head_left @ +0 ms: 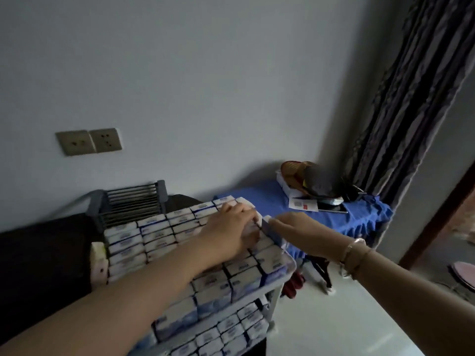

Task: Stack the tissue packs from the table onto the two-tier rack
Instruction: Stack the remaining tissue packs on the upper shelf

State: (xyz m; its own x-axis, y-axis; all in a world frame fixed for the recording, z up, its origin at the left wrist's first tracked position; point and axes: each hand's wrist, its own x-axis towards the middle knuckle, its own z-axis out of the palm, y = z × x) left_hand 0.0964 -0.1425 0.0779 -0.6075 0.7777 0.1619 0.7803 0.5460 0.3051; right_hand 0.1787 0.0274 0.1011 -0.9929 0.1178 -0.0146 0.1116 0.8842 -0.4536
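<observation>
The two-tier rack (276,283) stands in front of me, both tiers packed with rows of white-and-blue tissue packs (154,236). My left hand (232,227) lies on the packs of the upper tier near its far right corner, fingers bent over them. My right hand (290,227) is at the rack's right edge and pinches a tissue pack (266,223) standing on edge between the two hands. The lower tier's packs (231,330) show below the front rim.
A table with a blue cloth (359,214) stands to the right, bearing a dark bag (318,181), papers and a white box. A dark metal rack (131,201) sits behind against the wall. A striped curtain (411,98) hangs right. Pale floor lies below right.
</observation>
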